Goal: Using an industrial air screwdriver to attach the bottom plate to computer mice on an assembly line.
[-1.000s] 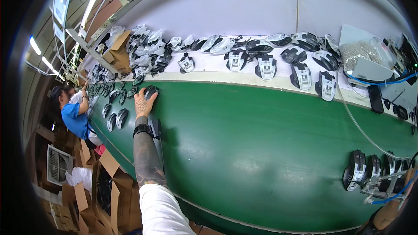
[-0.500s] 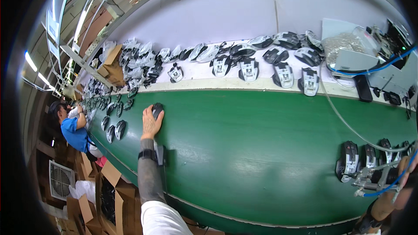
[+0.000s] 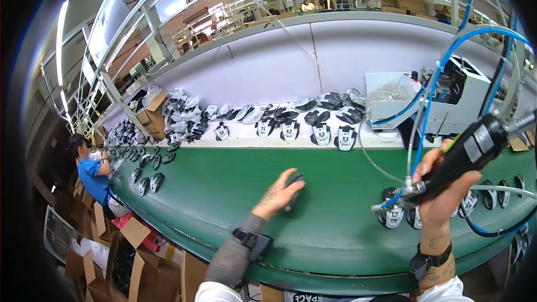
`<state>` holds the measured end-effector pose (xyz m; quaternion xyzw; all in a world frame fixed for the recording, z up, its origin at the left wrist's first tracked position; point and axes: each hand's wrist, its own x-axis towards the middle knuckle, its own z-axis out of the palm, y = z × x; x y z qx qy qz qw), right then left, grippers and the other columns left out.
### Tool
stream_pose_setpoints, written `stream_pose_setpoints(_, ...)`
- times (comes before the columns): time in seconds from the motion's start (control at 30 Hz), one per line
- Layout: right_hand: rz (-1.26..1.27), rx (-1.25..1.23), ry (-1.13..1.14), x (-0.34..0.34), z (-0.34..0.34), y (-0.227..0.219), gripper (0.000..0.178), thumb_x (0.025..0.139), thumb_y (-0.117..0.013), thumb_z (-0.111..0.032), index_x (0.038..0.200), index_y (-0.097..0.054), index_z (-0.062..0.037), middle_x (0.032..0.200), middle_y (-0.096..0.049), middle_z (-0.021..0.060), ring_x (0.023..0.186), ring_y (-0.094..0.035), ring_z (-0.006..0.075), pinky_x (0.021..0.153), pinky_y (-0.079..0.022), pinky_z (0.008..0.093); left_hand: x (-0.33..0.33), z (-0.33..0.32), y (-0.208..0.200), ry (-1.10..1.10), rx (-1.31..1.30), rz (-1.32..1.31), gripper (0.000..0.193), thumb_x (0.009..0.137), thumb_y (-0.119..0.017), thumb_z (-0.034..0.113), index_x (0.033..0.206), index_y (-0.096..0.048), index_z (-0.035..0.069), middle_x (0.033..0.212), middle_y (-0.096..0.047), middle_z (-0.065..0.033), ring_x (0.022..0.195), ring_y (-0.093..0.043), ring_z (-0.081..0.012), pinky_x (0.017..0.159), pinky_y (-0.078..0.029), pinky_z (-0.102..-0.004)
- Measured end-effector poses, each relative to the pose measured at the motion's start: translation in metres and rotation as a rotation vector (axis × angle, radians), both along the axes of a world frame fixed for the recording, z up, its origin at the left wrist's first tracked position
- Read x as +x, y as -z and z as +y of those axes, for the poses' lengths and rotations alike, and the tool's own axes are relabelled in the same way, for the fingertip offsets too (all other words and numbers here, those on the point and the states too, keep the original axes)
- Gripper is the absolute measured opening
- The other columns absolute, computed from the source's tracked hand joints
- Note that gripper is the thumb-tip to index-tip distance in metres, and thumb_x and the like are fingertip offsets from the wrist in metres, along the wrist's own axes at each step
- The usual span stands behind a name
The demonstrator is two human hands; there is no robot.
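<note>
Over the middle of the green belt [image 3: 335, 251], my left hand [image 3: 275, 196] is closed on a dark computer mouse [image 3: 295, 189], thumb and fingers along its sides. At the right, my right hand [image 3: 447, 196] wraps round a black power screwdriver [image 3: 467, 154], tilted with its metal tip end toward the lower left. Just past that tip stands a black and grey mouse [image 3: 390, 215]. Several more mice [image 3: 490, 194] line up to its right, partly hidden by the hand and hoses.
Blue air hoses [image 3: 442, 72] hang round the screwdriver. Mice and shells [image 3: 320, 133] fill the white shelf, beside a white screw feeder machine [image 3: 442, 100]. Several mice [image 3: 157, 182] lie on the belt's left. A person in blue [image 3: 92, 179] works there, near open cartons [image 3: 131, 257].
My left hand has moved right along the belt with the mouse. My right hand has lifted the screwdriver and come further into view. The view has tilted up and turned right.
</note>
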<state>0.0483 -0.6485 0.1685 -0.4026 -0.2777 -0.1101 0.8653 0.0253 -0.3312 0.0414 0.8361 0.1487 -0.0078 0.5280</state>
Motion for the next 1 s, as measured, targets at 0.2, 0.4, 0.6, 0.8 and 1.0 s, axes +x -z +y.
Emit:
stream_pose_setpoints(0.2, 0.0, -0.066, -0.019, -0.001, -0.002, -0.001, 0.07, 0.077, -0.034, -0.071, 0.108, -0.036, -0.0094, 0.067, -0.05, 0.0061, 0.061, -0.053, 0.0152, 0.059, -0.044, 0.0255, 0.005, -0.119, 0.004, -0.099, -1.272, -0.113, 0.045, 0.085, -0.054, 0.03, 0.126, -0.04, 0.019, 0.095, -0.051, -0.0059, 0.072, -0.057, -0.0219, 0.063, -0.052, -0.0396)
stream_pose_setpoints(0.4, 0.005, -0.038, 0.017, -0.004, -0.006, -0.001, 0.07, 0.077, -0.033, -0.071, 0.107, -0.037, -0.0081, 0.058, -0.044, 0.0026, 0.052, -0.05, 0.0135, 0.052, -0.043, 0.0231, -0.009, -0.151, 0.015, -0.041, -1.386, -0.157, 0.04, 0.085, -0.05, 0.027, 0.122, -0.041, 0.017, 0.104, -0.05, -0.007, 0.083, -0.056, -0.0237, 0.072, -0.05, -0.0429)
stream_pose_setpoints(0.6, 0.004, 0.079, 0.154, 0.001, -0.008, -0.01, 0.079, 0.072, -0.026, -0.079, 0.103, -0.041, -0.0082, 0.056, -0.042, 0.0022, 0.051, -0.046, 0.0155, 0.05, -0.04, 0.0253, -0.015, -0.161, 0.009, 0.052, -1.508, -0.153, 0.044, 0.083, -0.045, 0.029, 0.125, -0.039, 0.017, 0.117, -0.047, -0.0086, 0.09, -0.055, -0.0256, 0.078, -0.047, -0.0465)
stream_pose_setpoints(0.8, -0.061, 0.064, 0.259, 0.007, -0.018, -0.005, 0.085, 0.067, -0.024, -0.083, 0.101, -0.041, -0.0072, 0.055, -0.043, 0.0033, 0.049, -0.047, 0.0165, 0.047, -0.041, 0.0255, -0.018, -0.169, 0.012, 0.107, -1.489, -0.103, 0.055, 0.08, -0.047, 0.033, 0.131, -0.033, 0.017, 0.115, -0.049, -0.0106, 0.092, -0.056, -0.027, 0.081, -0.046, -0.0486)
stream_pose_setpoints(1.0, -0.052, 0.031, 0.271, 0.001, -0.011, -0.004, 0.087, 0.065, -0.02, -0.085, 0.099, -0.042, -0.0072, 0.053, -0.043, 0.0036, 0.045, -0.045, 0.0162, 0.045, -0.041, 0.0255, -0.025, -0.171, 0.015, 0.123, -1.509, -0.06, 0.058, 0.081, -0.045, 0.032, 0.134, -0.029, 0.018, 0.113, -0.05, -0.0122, 0.093, -0.056, -0.0273, 0.082, -0.046, -0.0507)
